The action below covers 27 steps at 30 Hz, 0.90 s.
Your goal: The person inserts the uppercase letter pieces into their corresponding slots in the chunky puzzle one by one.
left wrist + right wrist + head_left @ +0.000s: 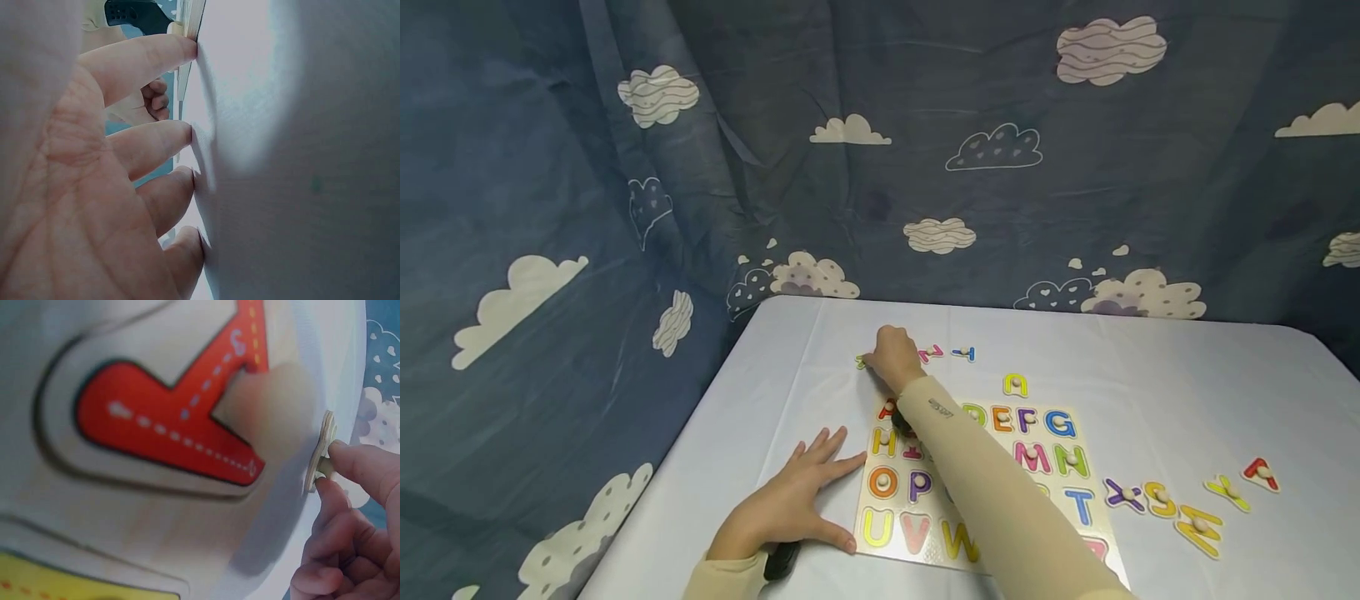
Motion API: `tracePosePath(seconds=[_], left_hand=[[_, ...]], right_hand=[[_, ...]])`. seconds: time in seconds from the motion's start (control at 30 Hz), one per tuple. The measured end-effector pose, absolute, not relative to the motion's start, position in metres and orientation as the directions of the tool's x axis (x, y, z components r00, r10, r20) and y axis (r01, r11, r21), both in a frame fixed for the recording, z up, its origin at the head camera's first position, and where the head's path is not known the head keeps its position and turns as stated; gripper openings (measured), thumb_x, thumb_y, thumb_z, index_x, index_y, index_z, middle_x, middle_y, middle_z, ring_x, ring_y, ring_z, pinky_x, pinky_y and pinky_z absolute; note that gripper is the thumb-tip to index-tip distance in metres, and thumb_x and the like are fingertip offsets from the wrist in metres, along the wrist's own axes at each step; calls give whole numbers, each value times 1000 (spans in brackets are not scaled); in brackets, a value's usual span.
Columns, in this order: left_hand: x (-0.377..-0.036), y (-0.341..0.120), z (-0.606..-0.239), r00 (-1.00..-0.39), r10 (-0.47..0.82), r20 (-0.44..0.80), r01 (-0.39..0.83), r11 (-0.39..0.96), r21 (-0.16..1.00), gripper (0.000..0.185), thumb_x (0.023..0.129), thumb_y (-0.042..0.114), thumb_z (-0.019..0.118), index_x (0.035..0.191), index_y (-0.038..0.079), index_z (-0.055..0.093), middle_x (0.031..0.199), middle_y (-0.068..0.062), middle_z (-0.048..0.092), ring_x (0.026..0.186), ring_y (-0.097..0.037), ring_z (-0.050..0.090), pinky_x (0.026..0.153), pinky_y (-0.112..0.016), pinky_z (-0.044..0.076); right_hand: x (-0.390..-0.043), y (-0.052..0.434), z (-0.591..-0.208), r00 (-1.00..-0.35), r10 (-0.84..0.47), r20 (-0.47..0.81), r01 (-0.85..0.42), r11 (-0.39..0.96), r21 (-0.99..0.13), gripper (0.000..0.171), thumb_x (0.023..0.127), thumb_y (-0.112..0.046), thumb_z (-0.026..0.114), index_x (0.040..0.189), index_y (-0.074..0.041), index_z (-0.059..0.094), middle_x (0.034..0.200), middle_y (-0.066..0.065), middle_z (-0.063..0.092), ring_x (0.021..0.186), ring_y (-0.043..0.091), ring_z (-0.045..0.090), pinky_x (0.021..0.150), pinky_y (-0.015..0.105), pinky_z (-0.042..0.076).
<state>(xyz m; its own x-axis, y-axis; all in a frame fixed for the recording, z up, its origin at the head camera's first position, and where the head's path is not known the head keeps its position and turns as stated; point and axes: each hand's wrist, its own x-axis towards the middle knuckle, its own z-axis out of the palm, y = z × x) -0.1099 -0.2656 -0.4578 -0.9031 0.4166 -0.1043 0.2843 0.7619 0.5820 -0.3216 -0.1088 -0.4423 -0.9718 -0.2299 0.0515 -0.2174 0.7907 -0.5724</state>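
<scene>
The right forearm in its cream sleeve (pixel 1000 500) fills the lower middle of the head view, crossing over the wooden alphabet puzzle board (pixel 1093 533) on its way toward the upper middle of the pale blue worktop (pixel 1187 375). There the right hand (pixel 892 357) has its fingers (pixel 350 465) curled, pinching the small peg knob of a loose letter piece (pixel 325 450) that lies flat on the cloth, green at its edge; which letter it is cannot be read. Two more loose letters, pink (pixel 931 352) and blue (pixel 964 353), lie just right of it.

The left hand (pixel 790 504) sits at the lower left of the board, fingers (pixel 147 59) spread straight and pressed flat on the worktop, holding nothing, thumb near the board's left edge.

As a judgement: the pinch is only on a slim knob, so the piece could twist or slip out on lifting. The sleeve passes low over seated letters and could drag one from its slot. With the left hand beside rather than on the board, a nudge could shift it.
</scene>
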Motion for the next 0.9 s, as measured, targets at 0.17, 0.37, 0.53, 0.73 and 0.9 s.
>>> tracePosePath(seconds=[0.17,0.37,0.53,0.73,0.9], left_hand=[[-111,-266,-457,-906,412,-100,285,767,574,112,64,51,101,160,16,53,178,-22,22,167,-49,12,131,-76,11],[-110,-265,-458,-908,407,-101,280,767,577,113,64,52,101,160,17,53,178,-21,22,167,-48,12,131,-75,10],[-110,-263,-460,-905,412,-105,281,764,580,112,64,52,101,160,18,53,179,-21,22,167,-47,12,132,-74,10],[-109,-262,-458,-907,408,-106,275,764,584,113,64,52,101,159,16,54,179,-21,21,167,-48,11,132,-74,9],[-109,-264,-457,-909,404,-105,271,762,588,113,64,51,101,159,15,54,179,-22,21,167,-49,11,131,-76,8]], right_hand=[[-323,-107,-440,-962,-272,33,-240,777,-582,17,94,-12,81,95,4,76,90,15,79,70,18,61,71,33,60],[-324,-105,-439,-953,-301,-12,-236,771,-591,11,95,-9,80,91,0,76,93,13,78,74,18,65,69,30,60],[-324,-101,-439,-949,-314,-17,-246,774,-583,13,96,-10,80,91,0,75,92,12,78,73,17,62,67,27,55],[-323,-92,-431,-942,-335,-11,-264,761,-593,13,98,-11,77,90,0,76,93,12,77,72,16,61,68,27,53],[-323,-78,-422,-933,-361,0,-290,749,-596,14,99,-13,76,92,-1,76,96,13,78,73,16,62,69,29,53]])
